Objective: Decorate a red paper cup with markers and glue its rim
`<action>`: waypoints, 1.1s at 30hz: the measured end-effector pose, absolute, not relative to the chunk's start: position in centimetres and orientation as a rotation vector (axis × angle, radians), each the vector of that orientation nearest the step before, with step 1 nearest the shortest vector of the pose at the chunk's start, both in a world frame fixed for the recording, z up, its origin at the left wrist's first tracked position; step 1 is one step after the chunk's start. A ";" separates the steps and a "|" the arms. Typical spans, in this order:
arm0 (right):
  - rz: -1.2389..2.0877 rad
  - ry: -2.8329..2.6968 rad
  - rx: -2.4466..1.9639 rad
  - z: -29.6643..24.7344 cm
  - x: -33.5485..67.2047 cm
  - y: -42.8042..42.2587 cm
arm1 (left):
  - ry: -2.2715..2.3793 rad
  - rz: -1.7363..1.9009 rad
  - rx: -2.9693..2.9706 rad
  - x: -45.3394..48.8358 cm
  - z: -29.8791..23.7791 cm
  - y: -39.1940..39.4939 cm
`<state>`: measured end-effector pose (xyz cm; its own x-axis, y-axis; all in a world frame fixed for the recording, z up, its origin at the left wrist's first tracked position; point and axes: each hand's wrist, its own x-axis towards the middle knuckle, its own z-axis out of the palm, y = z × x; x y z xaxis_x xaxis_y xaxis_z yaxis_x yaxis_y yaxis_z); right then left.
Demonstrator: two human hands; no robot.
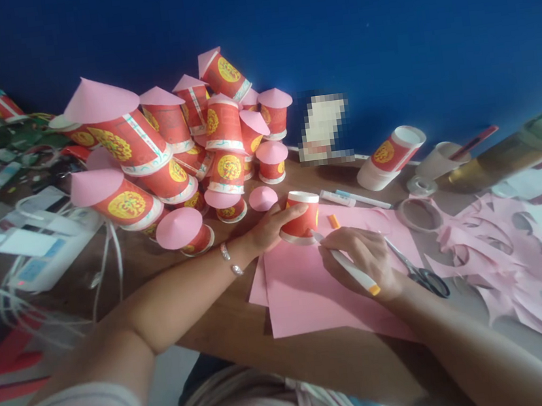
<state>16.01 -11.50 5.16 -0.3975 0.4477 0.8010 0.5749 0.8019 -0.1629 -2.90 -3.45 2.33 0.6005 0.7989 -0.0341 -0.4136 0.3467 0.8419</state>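
Observation:
My left hand (270, 228) is closed around a red paper cup (299, 219) with a white rim and a bit of yellow print. The cup stands over pink paper sheets (305, 284), its white rim up. In my right hand (363, 254) is a white marker (353, 270) with an orange end, its tip close to the cup's lower side; whether it touches I cannot tell. An orange cap (334, 221) lies just beyond my right hand. Scissors (423, 276) with dark handles rest beside my right wrist.
Several red cups with pink cone tops (222, 123) are piled at the back left. Behind the right hand lie white pens (344, 199); a cup stack (389, 159) and tape roll (419, 214) stand farther right. Pink scraps (498, 241) cover the right side. Cables (4, 282) tangle at left.

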 end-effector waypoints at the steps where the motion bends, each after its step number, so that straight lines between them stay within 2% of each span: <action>1: -0.176 -2.056 -0.760 5.2 16.0 -11.5 | 0.490 0.820 0.910 -2.9 2.4 -3.5; 33: -0.152 -2.052 -0.766 5.1 16.2 -11.4 | 0.513 0.786 0.944 -3.3 1.5 -3.2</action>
<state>16.25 -11.45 5.14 -0.3917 0.4605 0.7966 0.5731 0.7994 -0.1803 -3.28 -3.23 1.46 0.6213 0.7816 -0.0551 -0.3652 0.3511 0.8622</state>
